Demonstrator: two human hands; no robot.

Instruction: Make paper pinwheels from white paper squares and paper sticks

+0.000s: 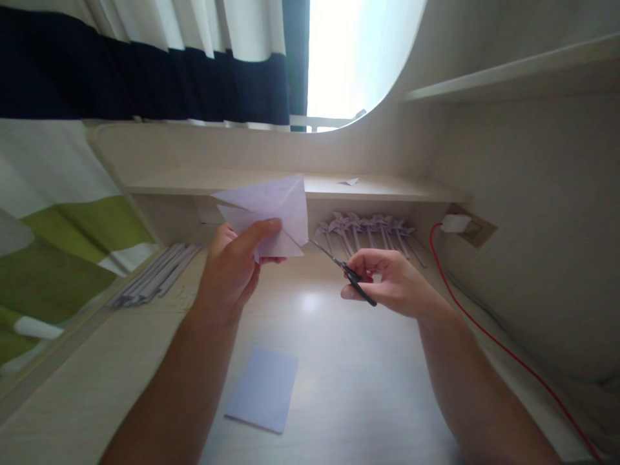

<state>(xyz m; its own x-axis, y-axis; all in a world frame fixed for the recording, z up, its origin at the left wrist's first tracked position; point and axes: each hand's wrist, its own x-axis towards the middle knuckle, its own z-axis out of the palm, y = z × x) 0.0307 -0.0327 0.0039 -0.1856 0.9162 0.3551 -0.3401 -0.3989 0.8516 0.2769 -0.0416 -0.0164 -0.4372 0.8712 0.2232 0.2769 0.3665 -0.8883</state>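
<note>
Your left hand (231, 263) is raised above the desk (368, 381), pinching a folded sheet of pale lilac paper (271, 210) between the thumb, which lies across its lower front, and the fingers curled behind it. The paper is held up roughly at the height of the low shelf (387, 188), its creases running to a point near the right edge, and one corner juts out to the left. Your right hand (390, 281) sits just to the right of it, closed around the black handles of a small pair of scissors (345, 268); the thin blades point up and left and their tips reach the lower right corner of the folded paper, though you cannot tell from here whether they touch it or how far they are parted. The two hands are near each other but do not touch. On the desk below them lies a flat rectangular sheet of the same lilac paper (263, 389), well apart from both hands. Beneath the shelf a row of finished paper pinwheels on sticks (368, 227) lies against the back, and to the far left lies a bundle of rolled paper sticks (155, 274). A red cable (489, 336) runs down the right wall from a white plug (455, 223).
</note>
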